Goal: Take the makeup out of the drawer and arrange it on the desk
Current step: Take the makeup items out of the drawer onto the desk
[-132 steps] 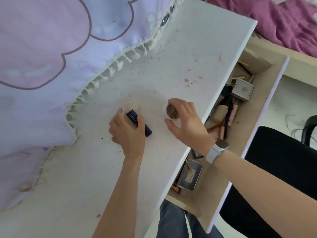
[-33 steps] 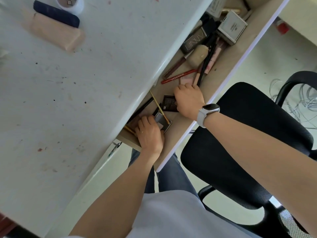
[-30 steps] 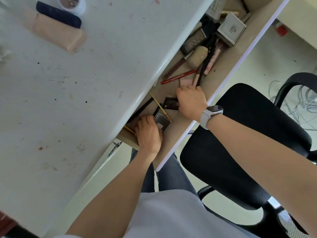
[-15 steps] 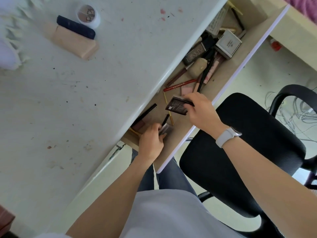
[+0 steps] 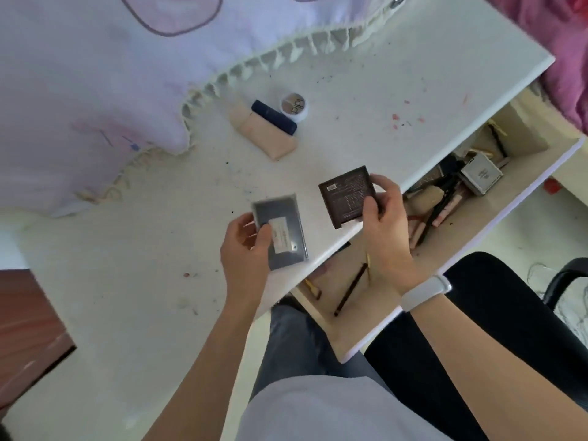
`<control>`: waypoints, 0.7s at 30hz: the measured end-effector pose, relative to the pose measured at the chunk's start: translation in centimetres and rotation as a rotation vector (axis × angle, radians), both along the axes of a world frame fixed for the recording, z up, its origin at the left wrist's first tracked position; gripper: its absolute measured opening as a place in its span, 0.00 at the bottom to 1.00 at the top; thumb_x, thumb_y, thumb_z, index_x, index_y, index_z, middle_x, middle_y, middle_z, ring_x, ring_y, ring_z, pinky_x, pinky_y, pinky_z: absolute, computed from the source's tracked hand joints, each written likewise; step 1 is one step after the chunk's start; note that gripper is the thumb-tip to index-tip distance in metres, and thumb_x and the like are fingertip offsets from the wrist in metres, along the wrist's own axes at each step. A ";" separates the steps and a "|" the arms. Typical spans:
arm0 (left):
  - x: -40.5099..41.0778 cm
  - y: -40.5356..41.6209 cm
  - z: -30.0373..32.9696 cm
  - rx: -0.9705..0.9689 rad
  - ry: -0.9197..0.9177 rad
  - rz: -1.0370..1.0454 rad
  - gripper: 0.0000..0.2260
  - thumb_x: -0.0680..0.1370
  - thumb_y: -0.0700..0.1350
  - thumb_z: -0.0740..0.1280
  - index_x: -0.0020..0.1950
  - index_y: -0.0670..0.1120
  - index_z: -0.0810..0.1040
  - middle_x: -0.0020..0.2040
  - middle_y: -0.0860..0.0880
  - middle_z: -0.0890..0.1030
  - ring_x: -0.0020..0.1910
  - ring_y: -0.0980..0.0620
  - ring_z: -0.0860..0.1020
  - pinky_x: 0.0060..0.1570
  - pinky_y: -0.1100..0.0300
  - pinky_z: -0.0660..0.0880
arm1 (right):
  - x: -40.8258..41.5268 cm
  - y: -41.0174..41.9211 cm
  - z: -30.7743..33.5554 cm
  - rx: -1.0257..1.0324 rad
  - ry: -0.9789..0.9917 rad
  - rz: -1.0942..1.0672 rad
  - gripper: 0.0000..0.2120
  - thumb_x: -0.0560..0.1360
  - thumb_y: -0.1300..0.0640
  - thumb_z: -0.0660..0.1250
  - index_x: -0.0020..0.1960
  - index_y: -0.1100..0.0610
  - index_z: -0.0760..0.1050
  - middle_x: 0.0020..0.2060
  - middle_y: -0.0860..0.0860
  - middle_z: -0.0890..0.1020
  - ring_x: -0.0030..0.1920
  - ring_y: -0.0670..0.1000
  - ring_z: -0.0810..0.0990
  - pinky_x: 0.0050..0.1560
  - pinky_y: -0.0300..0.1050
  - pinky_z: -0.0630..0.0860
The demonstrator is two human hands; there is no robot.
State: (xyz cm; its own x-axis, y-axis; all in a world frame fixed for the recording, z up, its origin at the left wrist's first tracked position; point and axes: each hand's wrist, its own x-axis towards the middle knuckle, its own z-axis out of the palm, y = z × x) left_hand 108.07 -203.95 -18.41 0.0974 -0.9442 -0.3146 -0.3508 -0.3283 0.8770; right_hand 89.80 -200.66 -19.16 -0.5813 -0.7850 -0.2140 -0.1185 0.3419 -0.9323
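White stained desk (image 5: 127,281) (drawer (image 5: 461,237) open); fingers of each hand gripping a compact.

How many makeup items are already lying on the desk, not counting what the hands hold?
3, grouped beside the fringed cloth: a beige pouch, a navy tube lying against it, and a small white jar right behind the tube. None seem hidden.

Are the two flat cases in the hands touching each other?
Apart. The head view shows bare desk between the grey case in the left hand and the brown case in the right hand.
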 end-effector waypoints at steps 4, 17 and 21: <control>3.7 -2.9 -1.2 0.040 0.030 0.339 0.12 0.77 0.42 0.65 0.61 0.47 0.72 0.50 0.49 0.80 0.46 0.55 0.79 0.45 0.66 0.75 | 4.6 -4.2 -1.0 0.081 0.005 0.168 0.15 0.79 0.64 0.54 0.64 0.54 0.66 0.38 0.45 0.74 0.32 0.49 0.73 0.32 0.38 0.72; 6.8 -7.3 -1.6 -0.010 -0.153 -0.102 0.33 0.73 0.38 0.69 0.74 0.45 0.57 0.74 0.45 0.58 0.72 0.51 0.60 0.69 0.63 0.60 | 11.5 -11.3 -1.4 0.082 0.327 0.478 0.21 0.77 0.67 0.57 0.70 0.64 0.62 0.65 0.60 0.67 0.58 0.49 0.68 0.59 0.32 0.64; 7.5 -6.6 -2.7 -0.093 -0.469 -0.328 0.30 0.77 0.42 0.65 0.75 0.46 0.56 0.77 0.45 0.46 0.74 0.53 0.52 0.69 0.64 0.51 | 11.4 -10.4 -1.8 0.156 0.788 0.669 0.21 0.76 0.65 0.58 0.69 0.62 0.66 0.69 0.60 0.64 0.68 0.60 0.62 0.64 0.50 0.64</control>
